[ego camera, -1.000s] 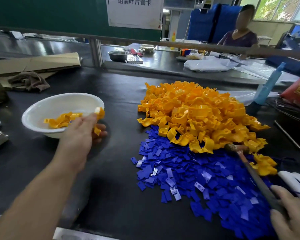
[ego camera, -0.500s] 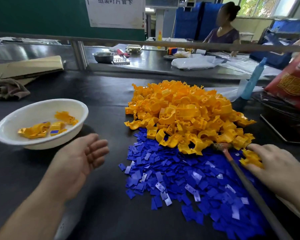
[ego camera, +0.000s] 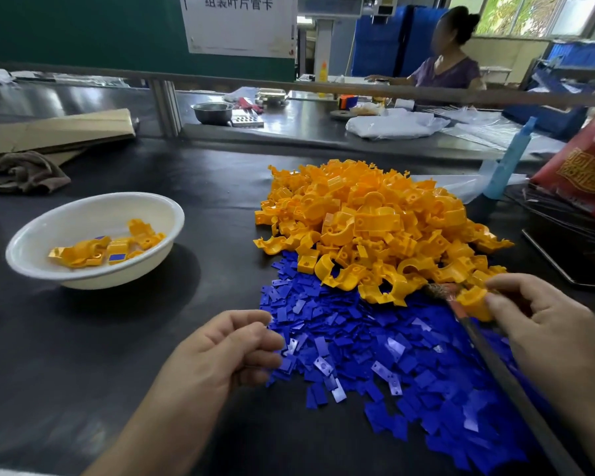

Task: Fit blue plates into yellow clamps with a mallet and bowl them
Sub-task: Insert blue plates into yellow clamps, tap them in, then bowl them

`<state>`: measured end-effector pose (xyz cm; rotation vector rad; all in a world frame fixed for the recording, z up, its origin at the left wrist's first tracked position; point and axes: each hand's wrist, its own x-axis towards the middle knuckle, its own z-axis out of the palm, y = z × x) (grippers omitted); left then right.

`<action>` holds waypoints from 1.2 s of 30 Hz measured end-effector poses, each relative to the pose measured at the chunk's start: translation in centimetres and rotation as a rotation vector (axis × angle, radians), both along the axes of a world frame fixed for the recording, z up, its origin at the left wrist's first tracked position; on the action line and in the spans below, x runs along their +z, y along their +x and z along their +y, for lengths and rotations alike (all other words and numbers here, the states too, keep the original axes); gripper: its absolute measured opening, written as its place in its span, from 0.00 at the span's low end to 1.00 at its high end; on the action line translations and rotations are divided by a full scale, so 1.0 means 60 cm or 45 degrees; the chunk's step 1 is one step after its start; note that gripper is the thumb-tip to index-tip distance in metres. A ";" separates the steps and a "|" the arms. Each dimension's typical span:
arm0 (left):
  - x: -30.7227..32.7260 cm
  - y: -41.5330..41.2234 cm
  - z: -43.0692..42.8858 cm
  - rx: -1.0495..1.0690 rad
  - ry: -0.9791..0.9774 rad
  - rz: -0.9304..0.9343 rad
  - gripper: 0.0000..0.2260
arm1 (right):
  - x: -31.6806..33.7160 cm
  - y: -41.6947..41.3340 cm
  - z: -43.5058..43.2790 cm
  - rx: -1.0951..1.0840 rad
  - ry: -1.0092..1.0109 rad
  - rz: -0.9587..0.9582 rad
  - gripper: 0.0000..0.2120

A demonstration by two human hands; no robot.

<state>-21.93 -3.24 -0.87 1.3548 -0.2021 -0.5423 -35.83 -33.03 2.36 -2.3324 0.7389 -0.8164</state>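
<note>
My right hand (ego camera: 543, 331) pinched one yellow clamp (ego camera: 474, 302) between thumb and fingertips, at the near right edge of the heap of yellow clamps (ego camera: 375, 218). That heap lay on the far side of the black table (ego camera: 117, 372), its pieces too many and too tangled to count. Touching its near side was the pile of blue plates (ego camera: 375, 355), flat and overlapping, also past counting.

One mallet (ego camera: 529, 413) lay across the blue pile. Its head pointed to the far side and was tucked against the yellow heap just left of the clamp I held. Its handle ran near and right, beneath my right hand; I could not tell whether my palm touched it.

My left hand (ego camera: 227, 352) sat at the near left edge of the blue pile with its fingers curled in toward the thumb, the fingertips at the outermost plates. Whether a plate was pinched there I could not tell.

One white bowl (ego camera: 100, 280) stood to the left, well apart from both piles. In it lay the fitted clamps (ego camera: 110, 247), roughly half a dozen and overlapping, and two of them showed a blue plate.

One other person sat at a far bench on the right.
</note>
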 end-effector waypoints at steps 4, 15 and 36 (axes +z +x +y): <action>0.009 -0.053 -0.041 -0.251 -0.068 0.058 0.13 | 0.012 -0.006 0.138 0.323 0.996 -0.365 0.06; 0.013 -0.105 -0.062 0.025 -0.381 0.185 0.09 | -0.034 -0.031 0.235 0.367 1.067 -0.152 0.16; -0.021 -0.089 -0.029 0.007 -0.156 0.376 0.22 | -0.079 0.029 0.127 0.346 -0.486 0.717 0.07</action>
